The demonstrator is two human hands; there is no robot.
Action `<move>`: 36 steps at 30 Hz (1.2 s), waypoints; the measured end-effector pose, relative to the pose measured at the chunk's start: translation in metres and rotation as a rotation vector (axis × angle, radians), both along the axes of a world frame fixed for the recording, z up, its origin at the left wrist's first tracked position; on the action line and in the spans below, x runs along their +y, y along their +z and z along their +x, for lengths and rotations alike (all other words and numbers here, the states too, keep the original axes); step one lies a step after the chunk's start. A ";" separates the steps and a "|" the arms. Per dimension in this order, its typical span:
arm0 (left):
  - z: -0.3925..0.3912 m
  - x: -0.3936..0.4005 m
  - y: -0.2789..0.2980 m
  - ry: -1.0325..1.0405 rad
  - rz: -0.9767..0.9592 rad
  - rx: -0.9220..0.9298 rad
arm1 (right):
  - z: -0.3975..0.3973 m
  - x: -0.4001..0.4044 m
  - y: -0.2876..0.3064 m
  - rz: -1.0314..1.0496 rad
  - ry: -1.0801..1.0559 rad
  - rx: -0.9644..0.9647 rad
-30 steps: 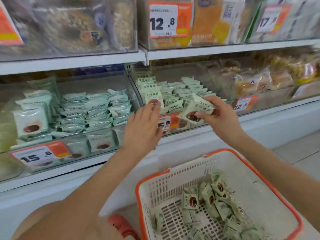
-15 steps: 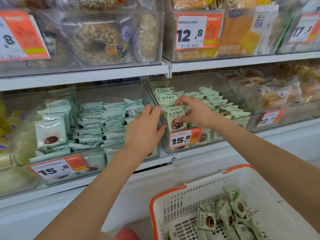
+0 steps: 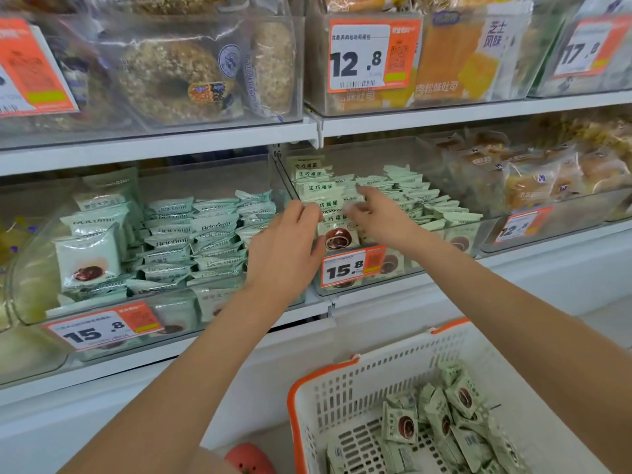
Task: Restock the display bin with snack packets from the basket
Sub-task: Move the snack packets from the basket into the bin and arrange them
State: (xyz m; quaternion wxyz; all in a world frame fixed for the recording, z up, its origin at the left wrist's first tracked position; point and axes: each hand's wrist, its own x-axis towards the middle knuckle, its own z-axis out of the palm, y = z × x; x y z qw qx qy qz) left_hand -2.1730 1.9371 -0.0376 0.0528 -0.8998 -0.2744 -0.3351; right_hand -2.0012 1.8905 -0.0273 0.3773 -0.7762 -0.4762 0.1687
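Note:
The clear display bin with a 15.8 price tag sits on the middle shelf and holds rows of pale green snack packets. One packet stands upright at the bin's front left. My left hand rests against the left side of that front row, fingertips on the packets' top edge, gripping nothing. My right hand hovers over the row just behind, fingers spread and blurred, nothing in it. The white basket with an orange rim sits at lower right with several green packets inside.
A second bin of the same green packets stands to the left, also tagged 15.8. Bread packs fill the bin on the right. The shelf above overhangs the bins and carries boxes of bagels and toast. A red object lies by the basket.
My right hand carried a packet from the bin's front edge into the front left row and let go of it. My left hand stayed against that row. The camera moved closer to the shelf.

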 end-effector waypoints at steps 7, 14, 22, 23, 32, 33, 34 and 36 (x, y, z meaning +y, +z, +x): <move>0.027 -0.052 -0.067 -0.393 0.254 0.080 | -0.010 -0.104 -0.050 0.763 -0.396 0.102; 0.031 -0.107 -0.216 -0.383 -0.290 0.812 | -0.013 -0.201 -0.264 -0.251 -0.324 0.179; 0.041 -0.119 -0.304 -0.247 -0.638 0.912 | -0.003 -0.207 -0.365 -0.785 -0.174 0.067; 0.045 -0.120 -0.312 -0.239 -0.660 0.927 | -0.001 -0.203 -0.371 -0.805 -0.160 0.079; 0.080 -0.123 -0.366 0.019 -1.381 0.668 | 0.002 -0.165 -0.399 -0.695 -0.232 0.043; 0.083 -0.121 -0.367 0.090 -1.559 0.553 | 0.001 -0.163 -0.399 -0.692 -0.248 0.041; 0.085 -0.119 -0.369 0.163 -1.705 0.452 | 0.000 -0.163 -0.400 -0.664 -0.281 0.045; 0.087 -0.114 -0.374 0.202 -1.840 0.400 | -0.001 -0.165 -0.402 -0.579 -0.357 0.066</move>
